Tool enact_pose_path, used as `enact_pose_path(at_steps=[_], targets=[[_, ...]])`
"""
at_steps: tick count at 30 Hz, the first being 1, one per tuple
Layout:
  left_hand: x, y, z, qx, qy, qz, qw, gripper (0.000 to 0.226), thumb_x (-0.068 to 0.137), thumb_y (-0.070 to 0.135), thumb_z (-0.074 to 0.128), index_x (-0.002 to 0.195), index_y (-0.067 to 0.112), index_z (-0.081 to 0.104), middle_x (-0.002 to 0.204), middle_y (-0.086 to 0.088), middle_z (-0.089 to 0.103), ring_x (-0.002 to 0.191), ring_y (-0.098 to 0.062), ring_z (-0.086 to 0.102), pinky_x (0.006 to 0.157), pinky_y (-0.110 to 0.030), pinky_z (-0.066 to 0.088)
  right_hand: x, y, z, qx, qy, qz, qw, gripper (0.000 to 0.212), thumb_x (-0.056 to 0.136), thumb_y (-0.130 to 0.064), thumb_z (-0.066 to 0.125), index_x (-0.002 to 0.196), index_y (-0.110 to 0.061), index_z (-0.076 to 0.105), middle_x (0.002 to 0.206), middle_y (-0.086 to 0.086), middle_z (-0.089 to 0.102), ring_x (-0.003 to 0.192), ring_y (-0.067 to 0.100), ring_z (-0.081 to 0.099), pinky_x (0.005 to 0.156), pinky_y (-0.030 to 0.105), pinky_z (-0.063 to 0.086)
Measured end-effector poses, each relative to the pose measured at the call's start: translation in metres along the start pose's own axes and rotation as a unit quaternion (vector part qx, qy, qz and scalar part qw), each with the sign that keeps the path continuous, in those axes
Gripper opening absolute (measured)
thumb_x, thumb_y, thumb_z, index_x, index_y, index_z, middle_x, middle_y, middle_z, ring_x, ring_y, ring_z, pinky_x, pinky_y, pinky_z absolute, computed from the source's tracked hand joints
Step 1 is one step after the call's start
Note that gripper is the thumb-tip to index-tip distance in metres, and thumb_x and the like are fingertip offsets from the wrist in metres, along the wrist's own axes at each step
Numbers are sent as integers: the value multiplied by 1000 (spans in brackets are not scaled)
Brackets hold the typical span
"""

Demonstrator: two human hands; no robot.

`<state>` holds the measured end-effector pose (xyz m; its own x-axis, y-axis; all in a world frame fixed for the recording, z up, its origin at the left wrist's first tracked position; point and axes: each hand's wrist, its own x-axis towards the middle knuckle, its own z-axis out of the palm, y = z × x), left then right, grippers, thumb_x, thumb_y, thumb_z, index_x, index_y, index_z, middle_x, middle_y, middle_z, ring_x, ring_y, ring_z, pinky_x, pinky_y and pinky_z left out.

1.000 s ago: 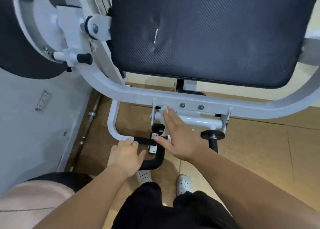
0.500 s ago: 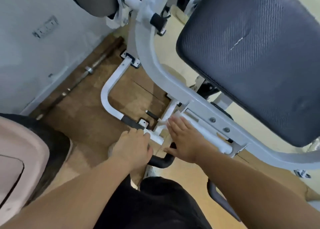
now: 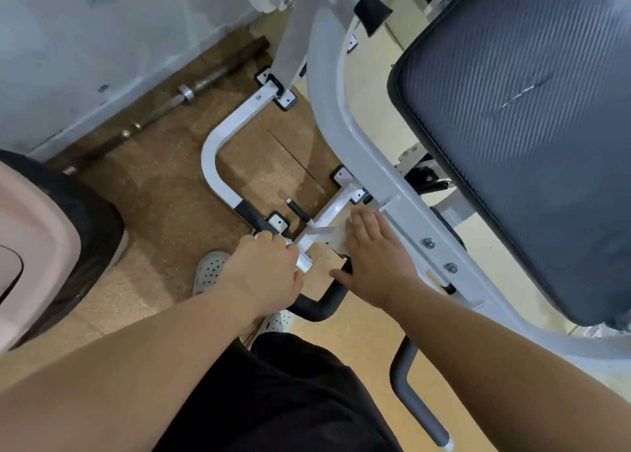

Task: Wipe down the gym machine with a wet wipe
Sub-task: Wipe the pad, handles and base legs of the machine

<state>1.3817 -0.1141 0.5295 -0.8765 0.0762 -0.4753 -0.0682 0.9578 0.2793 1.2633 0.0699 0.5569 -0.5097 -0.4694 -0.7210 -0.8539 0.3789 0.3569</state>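
The gym machine has a white steel frame (image 3: 345,117) and a large dark padded seat (image 3: 532,117) at the upper right. My left hand (image 3: 263,274) grips the low bar of the frame where its black sleeve (image 3: 252,216) ends. My right hand (image 3: 372,257) lies flat with straight fingers on a white wet wipe (image 3: 336,238), pressing it against the white bracket under the curved frame tube. Only the wipe's edge shows beside my fingers.
A steel barbell (image 3: 170,107) lies on the cork floor along the grey wall at the left. A pink bin with a black liner (image 3: 41,246) stands at the far left. A dark handle (image 3: 406,380) juts out beside my right forearm. My white perforated shoes (image 3: 208,270) stand below the bar.
The view has swung left and tilted, so the seat pad now sits at the right. My right hand has slid with the wipe along the white bracket. My left hand keeps its grip on the bar.
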Motion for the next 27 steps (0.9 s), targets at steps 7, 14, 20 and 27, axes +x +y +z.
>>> enact_pose_path(at_steps=[7, 14, 20, 27], targets=[[-1, 0, -2, -8, 11, -2, 1000, 42, 101, 47, 34, 117, 17, 58, 109, -6, 60, 100, -25, 55, 83, -42, 46, 22, -2, -16, -47, -10, 38, 998, 104, 95, -76, 0, 160, 5, 1, 169, 27, 8, 157, 42, 5, 127, 55, -3], [1, -1, 0, -9, 3, 6, 1000, 42, 101, 48, 32, 115, 19, 58, 105, -5, 60, 96, -23, 54, 81, -40, 43, 8, 14, -11, -34, 6, -34, 999, 93, 99, -72, 14, 163, -5, 14, 171, 18, 12, 158, 37, 5, 128, 52, -2], [2, -2, 0, -4, -8, 8, 1000, 42, 102, 49, 32, 112, 19, 60, 103, -4, 61, 97, -24, 55, 82, -40, 45, 6, -1, -16, -8, -10, 45, 999, 101, 95, -78, 1, 155, 0, -14, 170, 22, -7, 158, 38, -13, 126, 54, -11], [3, -2, 1, -2, -13, 19, 1000, 40, 102, 46, 32, 114, 19, 59, 105, -5, 61, 101, -25, 55, 80, -41, 41, 11, -35, -13, 72, -29, -26, 997, 84, 103, -66, 25, 157, -1, 34, 166, 18, 29, 159, 33, 10, 128, 47, -5]])
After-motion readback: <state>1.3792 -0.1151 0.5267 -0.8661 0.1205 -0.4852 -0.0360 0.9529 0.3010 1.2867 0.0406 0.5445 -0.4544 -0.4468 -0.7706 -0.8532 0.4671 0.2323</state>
